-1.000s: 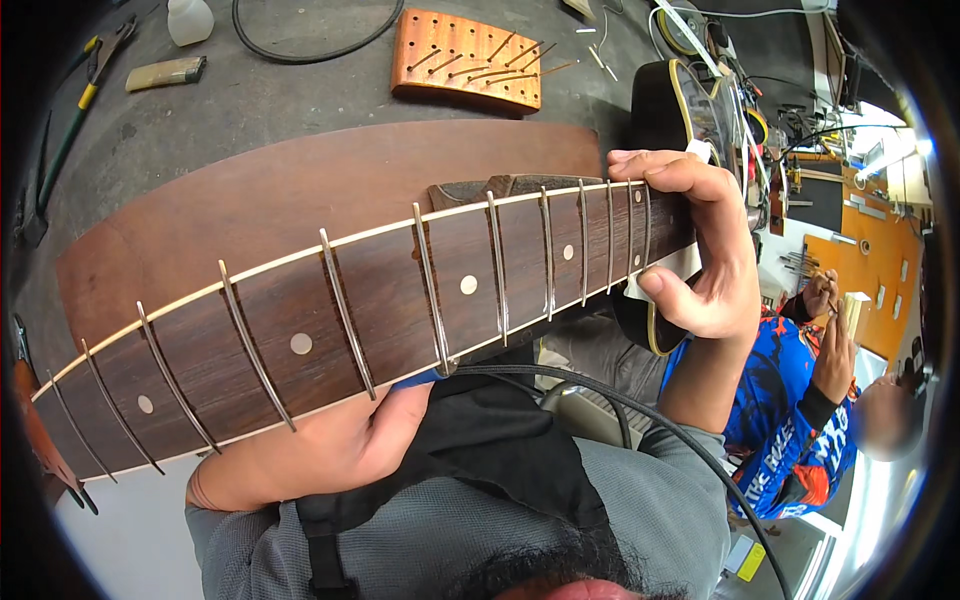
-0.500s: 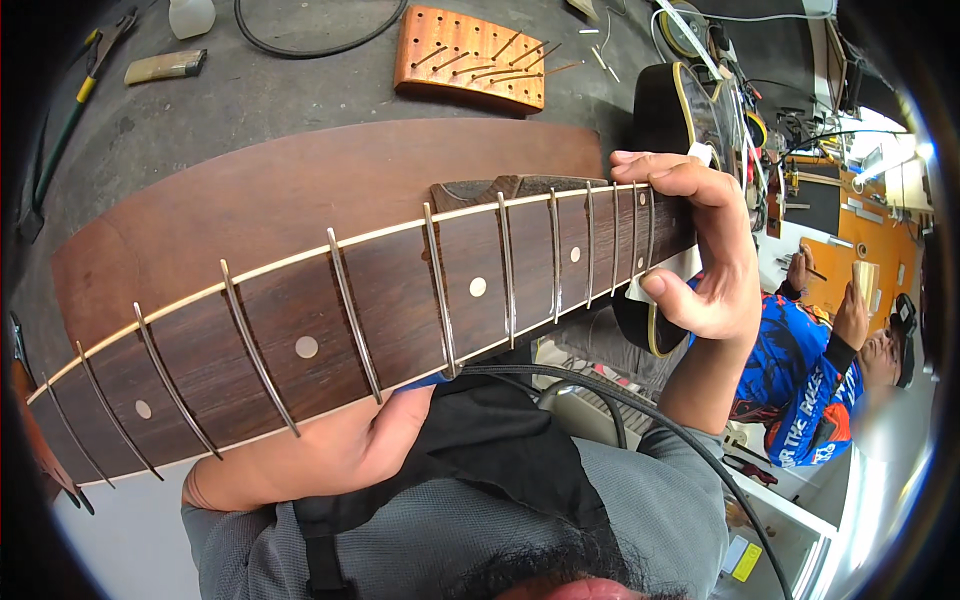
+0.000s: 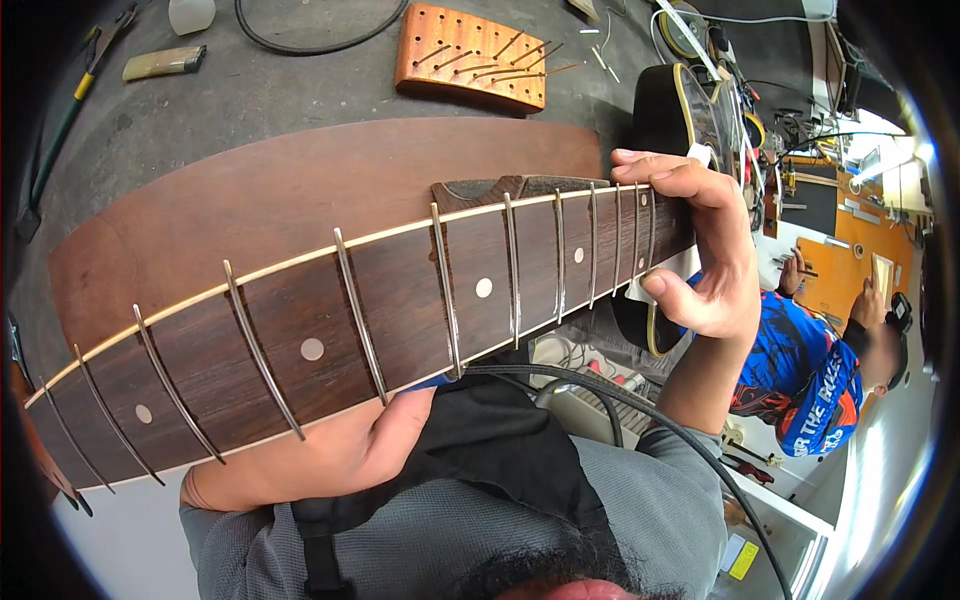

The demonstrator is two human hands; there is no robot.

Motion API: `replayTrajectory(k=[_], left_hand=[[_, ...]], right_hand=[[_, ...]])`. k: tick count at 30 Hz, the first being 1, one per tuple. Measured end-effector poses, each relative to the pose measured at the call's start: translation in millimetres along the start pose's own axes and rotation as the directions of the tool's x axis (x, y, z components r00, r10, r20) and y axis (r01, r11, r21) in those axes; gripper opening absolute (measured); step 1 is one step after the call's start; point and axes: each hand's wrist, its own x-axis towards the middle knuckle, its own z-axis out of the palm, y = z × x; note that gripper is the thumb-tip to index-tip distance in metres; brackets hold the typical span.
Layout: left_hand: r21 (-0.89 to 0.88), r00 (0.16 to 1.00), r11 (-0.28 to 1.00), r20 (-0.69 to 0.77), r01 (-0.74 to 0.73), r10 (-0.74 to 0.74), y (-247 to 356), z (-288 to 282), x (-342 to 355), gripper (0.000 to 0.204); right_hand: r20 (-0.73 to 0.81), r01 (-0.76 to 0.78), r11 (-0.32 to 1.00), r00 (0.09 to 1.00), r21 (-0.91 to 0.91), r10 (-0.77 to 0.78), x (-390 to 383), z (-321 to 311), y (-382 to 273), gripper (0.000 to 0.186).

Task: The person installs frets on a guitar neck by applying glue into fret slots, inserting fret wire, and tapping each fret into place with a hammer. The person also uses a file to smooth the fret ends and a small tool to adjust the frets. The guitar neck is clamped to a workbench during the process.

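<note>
A dark guitar fretboard point(image 3: 285, 300), with metal frets, round inlays and pale edging, stretches diagonally across the view. My right hand point(image 3: 700, 250) is closed round the neck near the black guitar body point(image 3: 655, 110), thumb on the near edge, fingers over the far one, by a white patch. My left hand point(image 3: 350, 450) is under the neck at lower centre, thumb against a small blue item point(image 3: 430, 381); its fingers and whatever they grip are hidden. A curved brown board point(image 3: 200, 195) lies beyond the fretboard, with a dark shaped piece point(image 3: 470, 192) on it.
The grey bench point(image 3: 300, 95) holds a drilled wooden block point(image 3: 470, 45) with thin rods, pliers point(image 3: 85, 80), a beige oblong point(image 3: 160, 63), a white bottle point(image 3: 190, 12) and cables. At right a co-worker point(image 3: 800, 360) in blue handles pale wood point(image 3: 880, 275) near an orange board point(image 3: 830, 270).
The fretboard has shifted very slightly rightward. My hands keep about the same grip. The co-worker has moved rightward and upward in the picture, shifting their hands and the pale piece too.
</note>
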Motion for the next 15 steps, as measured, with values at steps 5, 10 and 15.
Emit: replayTrajectory(k=[5, 10, 15], left_hand=[[-0.005, 1.000, 1.000, 0.016, -0.006, 0.006, -2.4, -0.8, 2.8, 0.035], [-0.003, 1.000, 1.000, 0.028, -0.013, 0.013, -6.1, -0.9, 1.8, 0.035], [-0.020, 0.999, 1.000, 0.032, 0.009, -0.008, 0.0, -1.5, 6.0, 0.035]], right_hand=[[-0.002, -0.006, 1.000, 1.000, -0.005, 0.006, -0.8, -0.1, 1.4, 0.068], [-0.013, -0.008, 1.000, 1.000, -0.027, 0.007, -1.3, 3.0, 2.3, 0.068], [-0.003, -0.025, 0.999, 1.000, -0.036, 0.025, -1.5, -1.1, 2.5, 0.070]])
